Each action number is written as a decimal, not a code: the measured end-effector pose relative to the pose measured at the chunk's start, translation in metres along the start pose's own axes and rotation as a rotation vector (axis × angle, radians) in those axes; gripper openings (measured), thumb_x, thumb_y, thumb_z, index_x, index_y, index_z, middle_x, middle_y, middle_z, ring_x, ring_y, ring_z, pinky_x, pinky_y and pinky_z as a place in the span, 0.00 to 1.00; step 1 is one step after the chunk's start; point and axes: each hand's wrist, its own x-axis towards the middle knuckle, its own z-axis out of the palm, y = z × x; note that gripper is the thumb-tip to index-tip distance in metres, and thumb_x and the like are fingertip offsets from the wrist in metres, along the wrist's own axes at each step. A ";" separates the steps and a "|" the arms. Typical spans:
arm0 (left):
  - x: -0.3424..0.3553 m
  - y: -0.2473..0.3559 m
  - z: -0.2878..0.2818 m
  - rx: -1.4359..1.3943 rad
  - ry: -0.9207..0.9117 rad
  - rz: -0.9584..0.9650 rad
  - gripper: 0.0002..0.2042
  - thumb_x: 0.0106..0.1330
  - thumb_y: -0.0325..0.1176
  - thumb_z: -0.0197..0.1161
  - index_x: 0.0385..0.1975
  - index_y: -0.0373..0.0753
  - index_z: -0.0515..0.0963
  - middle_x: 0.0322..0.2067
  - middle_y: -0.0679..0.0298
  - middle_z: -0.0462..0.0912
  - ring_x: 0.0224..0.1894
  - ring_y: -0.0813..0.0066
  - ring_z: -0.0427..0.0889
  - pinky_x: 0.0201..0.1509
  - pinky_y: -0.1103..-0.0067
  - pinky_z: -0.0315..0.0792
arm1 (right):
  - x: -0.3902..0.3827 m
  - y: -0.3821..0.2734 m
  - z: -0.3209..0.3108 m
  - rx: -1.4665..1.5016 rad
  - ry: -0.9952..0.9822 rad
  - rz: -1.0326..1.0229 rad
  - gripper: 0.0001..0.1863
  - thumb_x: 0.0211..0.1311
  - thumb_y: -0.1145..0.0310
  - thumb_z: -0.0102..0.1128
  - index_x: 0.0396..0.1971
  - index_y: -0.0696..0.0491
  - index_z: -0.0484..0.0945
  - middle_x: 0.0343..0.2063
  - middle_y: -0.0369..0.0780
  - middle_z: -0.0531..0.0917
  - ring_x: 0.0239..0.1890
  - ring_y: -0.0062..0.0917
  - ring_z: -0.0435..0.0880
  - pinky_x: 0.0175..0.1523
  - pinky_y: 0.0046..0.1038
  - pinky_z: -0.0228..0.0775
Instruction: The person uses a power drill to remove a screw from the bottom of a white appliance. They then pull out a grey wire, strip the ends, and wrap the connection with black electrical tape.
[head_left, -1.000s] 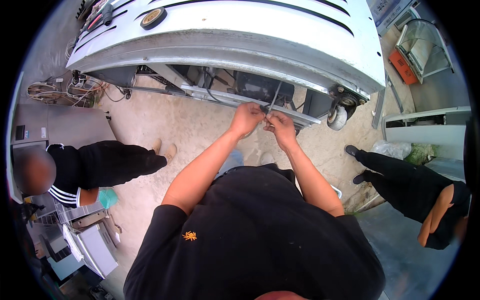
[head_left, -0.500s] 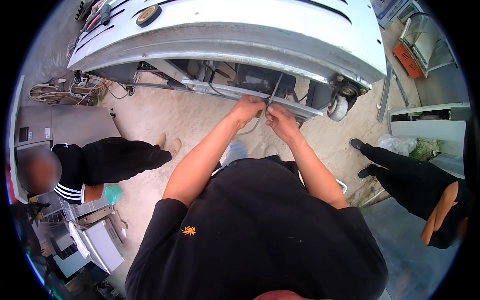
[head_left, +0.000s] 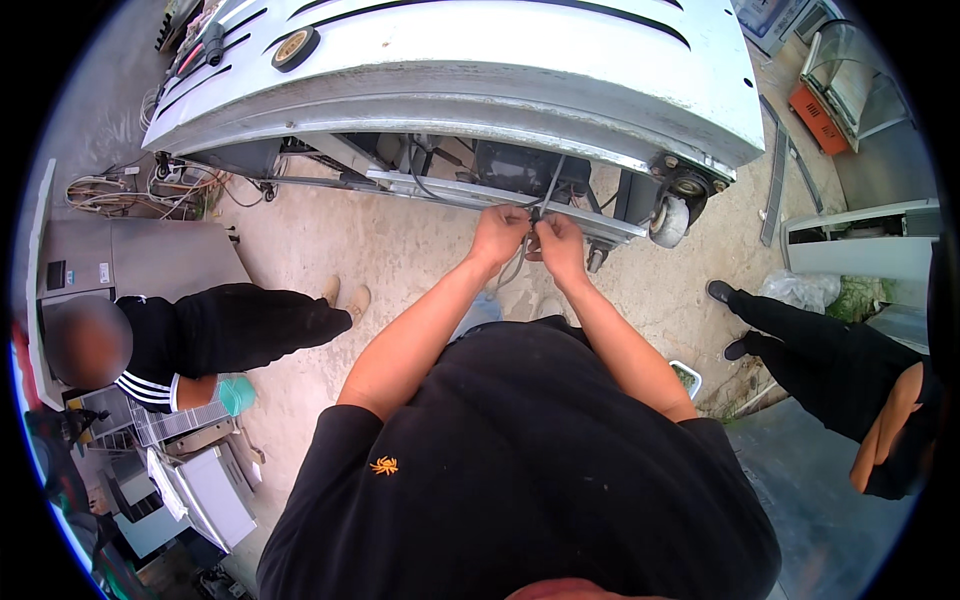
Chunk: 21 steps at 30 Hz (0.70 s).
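A grey cable (head_left: 553,188) comes down from the underside of a large white metal appliance (head_left: 430,85), and its loose part hangs in a bend below my fingers. My left hand (head_left: 499,236) is closed with its fingertips pinching the cable. Right beside it, my right hand (head_left: 559,246) pinches the same cable, thumb and fingers pressed together. Something small and dark shows between the two sets of fingertips; its kind is too small to tell. Both hands are just in front of a metal rail (head_left: 440,190), with a black compressor-like unit (head_left: 512,166) behind it.
A caster wheel (head_left: 669,222) is at the appliance's right corner. On top lie a tape roll (head_left: 295,48) and a red-and-black-handled tool (head_left: 200,52). Coiled cables (head_left: 140,190) lie far left. One person (head_left: 230,335) stands left holding a green cup (head_left: 236,395), another (head_left: 820,365) right.
My hands have come closer together, and my right hand has turned more upright against the cable. The view has shifted slightly. Both people stay in place.
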 end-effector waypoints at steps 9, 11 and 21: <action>-0.013 0.013 0.001 0.137 0.015 0.066 0.08 0.60 0.21 0.61 0.38 0.27 0.81 0.29 0.63 0.84 0.31 0.80 0.81 0.36 0.83 0.74 | 0.000 -0.002 -0.010 0.114 -0.080 0.053 0.09 0.67 0.71 0.57 0.39 0.61 0.80 0.34 0.40 0.84 0.36 0.23 0.85 0.37 0.27 0.84; -0.007 0.010 -0.002 0.125 0.018 0.065 0.08 0.61 0.22 0.61 0.38 0.28 0.81 0.29 0.63 0.84 0.32 0.79 0.81 0.36 0.82 0.75 | -0.001 -0.005 -0.014 0.198 -0.128 0.072 0.10 0.68 0.71 0.59 0.41 0.61 0.81 0.35 0.40 0.84 0.37 0.23 0.85 0.40 0.28 0.84; 0.000 0.005 -0.010 -0.009 -0.069 -0.055 0.07 0.62 0.23 0.62 0.39 0.30 0.80 0.33 0.61 0.84 0.34 0.75 0.84 0.39 0.78 0.79 | -0.005 0.009 -0.027 0.364 -0.175 0.120 0.13 0.69 0.66 0.63 0.45 0.59 0.80 0.38 0.39 0.84 0.41 0.23 0.84 0.44 0.26 0.81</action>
